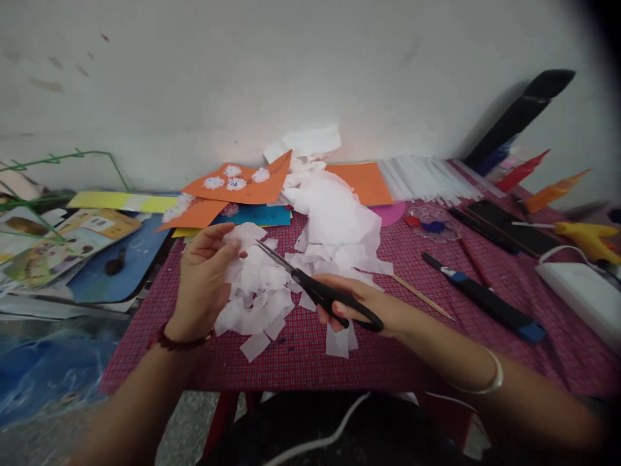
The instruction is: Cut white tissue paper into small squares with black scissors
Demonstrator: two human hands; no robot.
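Note:
My left hand (pixel 204 278) is closed around a piece of thin white tissue paper (pixel 245 236), held up over the table. My right hand (pixel 361 307) grips black-handled scissors (pixel 315 288) whose blades point up and left, their tips at the held paper. Below both hands lies a heap of cut white paper scraps (pixel 259 301) on the red checked tablecloth (pixel 301 356). More crumpled white tissue (pixel 334 217) is piled behind the scraps.
Orange card sheets (pixel 237 184) with white tufts lean at the back, by blue and yellow sheets. To the right lie a wooden stick (pixel 422 298), a black-and-blue cutter (pixel 485 301), a phone (pixel 514 226), a yellow glue gun (pixel 589 236) and a white box (pixel 579 291). Magazines (pixel 63 246) are stacked left.

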